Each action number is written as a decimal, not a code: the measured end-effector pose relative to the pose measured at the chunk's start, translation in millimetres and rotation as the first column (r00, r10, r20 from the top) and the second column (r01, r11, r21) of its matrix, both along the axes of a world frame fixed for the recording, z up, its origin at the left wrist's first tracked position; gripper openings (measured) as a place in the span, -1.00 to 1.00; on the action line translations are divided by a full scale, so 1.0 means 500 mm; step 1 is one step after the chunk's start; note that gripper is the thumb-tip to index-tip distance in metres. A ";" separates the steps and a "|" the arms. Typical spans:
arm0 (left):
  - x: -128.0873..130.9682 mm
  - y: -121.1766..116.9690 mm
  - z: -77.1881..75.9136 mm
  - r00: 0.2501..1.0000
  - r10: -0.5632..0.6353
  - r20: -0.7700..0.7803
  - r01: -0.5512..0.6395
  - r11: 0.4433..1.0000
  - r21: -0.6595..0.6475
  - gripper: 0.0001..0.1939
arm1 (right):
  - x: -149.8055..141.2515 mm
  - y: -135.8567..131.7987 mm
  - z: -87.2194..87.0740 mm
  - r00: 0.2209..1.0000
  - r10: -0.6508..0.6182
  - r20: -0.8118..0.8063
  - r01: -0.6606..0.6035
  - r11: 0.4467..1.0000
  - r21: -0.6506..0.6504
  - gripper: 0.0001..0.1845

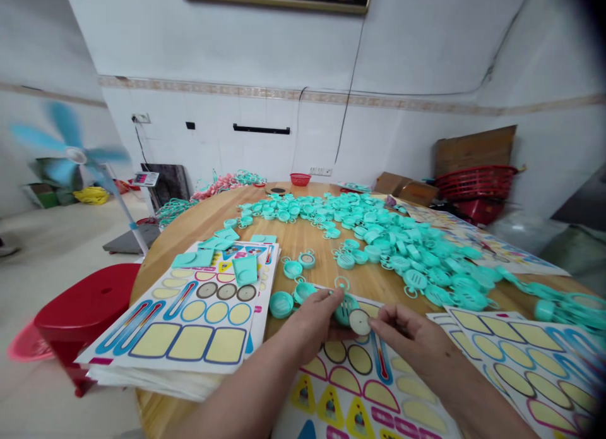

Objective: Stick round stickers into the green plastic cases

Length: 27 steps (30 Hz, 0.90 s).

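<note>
My left hand (pixel 310 322) grips a teal round plastic case (pixel 347 305) with a ring at its top and slots in its face. Pinched in my right hand (pixel 411 328) is a round dial sticker (pixel 360 323), pale with a dark rim, close against the case's lower right; whether they touch I cannot tell. Beneath both hands lies a sticker sheet (pixel 344 381) with bare yellowish spots where circles are gone. Just left of my left hand sit more teal cases (pixel 281 304). One case (pixel 307 259) farther back has a dial in it.
A large heap of teal cases (pixel 379 230) curves across the round wooden table (pixel 208 215). Sticker sheets are stacked at left (pixel 184 379), with flat teal pieces (pixel 245 270) on top, and at right (pixel 525 357). A red stool (pixel 89 294) and a spinning fan (pixel 76 155) stand left.
</note>
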State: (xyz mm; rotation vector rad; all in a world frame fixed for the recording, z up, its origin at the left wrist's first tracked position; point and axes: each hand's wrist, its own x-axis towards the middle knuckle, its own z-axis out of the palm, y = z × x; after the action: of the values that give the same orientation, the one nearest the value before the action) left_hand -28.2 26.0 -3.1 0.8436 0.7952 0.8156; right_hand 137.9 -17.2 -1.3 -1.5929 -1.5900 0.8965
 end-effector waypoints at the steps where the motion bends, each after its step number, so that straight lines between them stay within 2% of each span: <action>1: 0.001 -0.004 0.005 0.997 -0.030 0.069 0.033 0.999 -0.041 -0.74 | 0.003 0.001 -0.002 1.000 -0.012 0.008 0.012 1.000 0.003 -0.70; 5: 0.003 -0.012 0.015 0.983 -0.075 0.165 0.088 0.994 -0.070 -0.72 | 0.003 -0.002 0.000 0.996 -0.076 0.043 0.075 0.996 0.041 -0.73; 10: 0.003 -0.016 0.015 0.981 -0.096 0.169 0.105 0.993 -0.049 -0.73 | -0.006 -0.010 0.011 0.996 -0.089 0.025 0.088 0.995 0.049 -0.72; 20: 0.003 -0.019 0.011 0.972 -0.143 0.188 0.148 0.989 -0.013 -0.71 | -0.001 -0.008 0.000 0.997 -0.071 -0.030 0.073 0.993 0.094 -0.75; 27: 0.003 -0.019 0.011 0.975 -0.144 0.169 0.145 0.989 0.006 -0.71 | -0.003 -0.012 0.004 0.997 -0.065 -0.048 0.068 0.995 0.071 -0.77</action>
State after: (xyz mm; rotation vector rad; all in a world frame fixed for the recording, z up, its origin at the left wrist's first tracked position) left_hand -26.5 16.7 2.5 0.8053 0.5800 0.7441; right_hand 136.4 -23.1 0.9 -1.5544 -1.5120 0.8248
